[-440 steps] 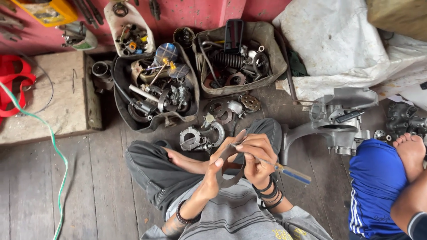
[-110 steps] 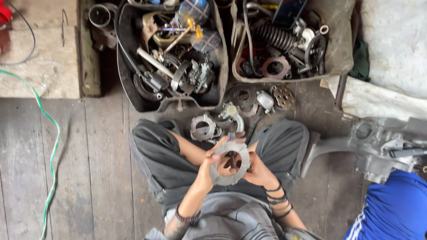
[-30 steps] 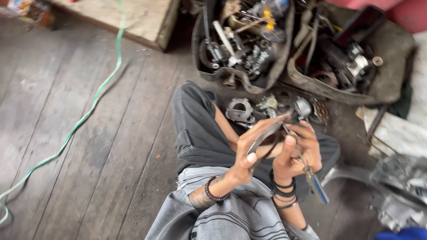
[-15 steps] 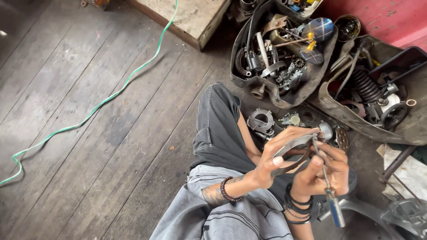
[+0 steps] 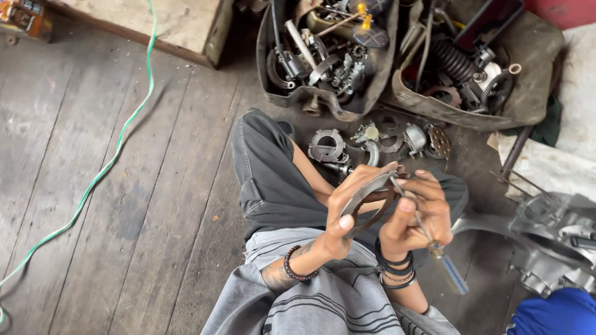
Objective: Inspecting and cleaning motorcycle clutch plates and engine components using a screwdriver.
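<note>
A: We start at the fingers. The left hand [image 5: 347, 217] is curled closed on a flat metal ring plate [image 5: 366, 198]: thumb on the near face, fingers wrapped over the far edge. We see the plate nearly edge-on, tilted, upper rim toward the right hand.

B: And the right hand [image 5: 416, 214]?

A: Closed in a pinch on a thin screwdriver [image 5: 428, 239]. Its blue handle [image 5: 453, 276] hangs down and to the right, past the wrist; the metal shaft runs up and to the left, and its tip meets the plate's upper rim, just beside the left fingertips.

B: So the relation we note is tool against plate?

A: Yes. The tool's long axis runs diagonally, handle low right, tip high left, and it crosses the plate's edge at a steep angle. The plate lies to the left of the right fingers, touching the tip. Both hands are held above the lap, close to the chest.

B: Outward from there?

A: On the wooden floor [image 5: 124, 205] just beyond the knees lie loose metal parts [image 5: 379, 142]. Further out sit two dark tubs of parts [image 5: 329, 56]. A grey engine casing [image 5: 552, 236] sits well to the right, a green cable [image 5: 118, 155] well to the left. Another person's blue sleeve [image 5: 552, 313] shows at the lower right corner.
</note>
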